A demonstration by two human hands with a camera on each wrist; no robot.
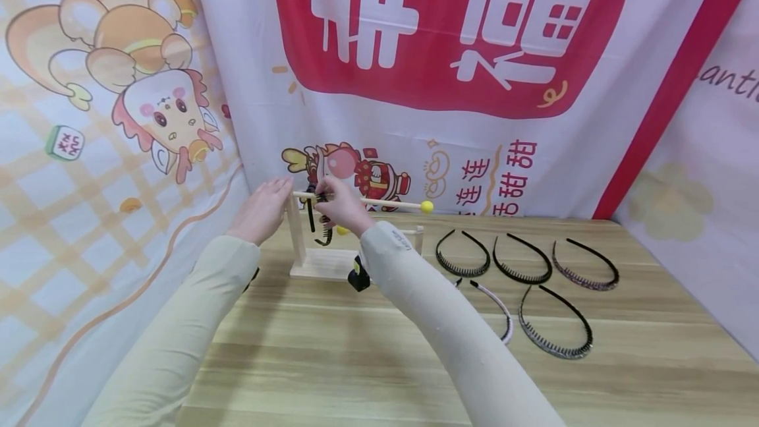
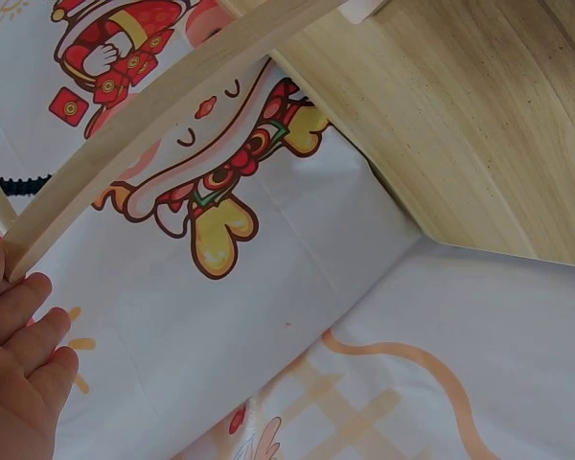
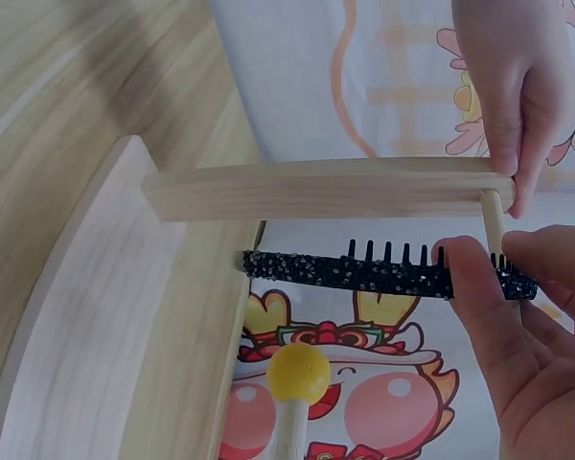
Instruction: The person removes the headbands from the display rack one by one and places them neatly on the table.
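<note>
My right hand (image 1: 344,206) pinches a black toothed headband (image 3: 345,275) with glittery specks between thumb and fingers. The headband hangs at the upper rod (image 3: 494,225) of a wooden stand (image 1: 298,236), near the post's top; fingers cover part of it. Teeth on the band show along one edge in the right wrist view. My left hand (image 1: 263,209) rests at the top of the stand's post (image 3: 326,190), its fingers extended against the wood. In the left wrist view, that hand's fingertips (image 2: 34,287) lie right at the post's end.
Several toothed headbands lie on the wooden table at the right, among them a black one (image 1: 522,259) and a pale pink one (image 1: 495,298). The upper rod ends in a yellow ball (image 1: 427,207); another yellow ball (image 3: 298,374) tips a lower rod. Printed cloth walls (image 1: 249,84) enclose the table.
</note>
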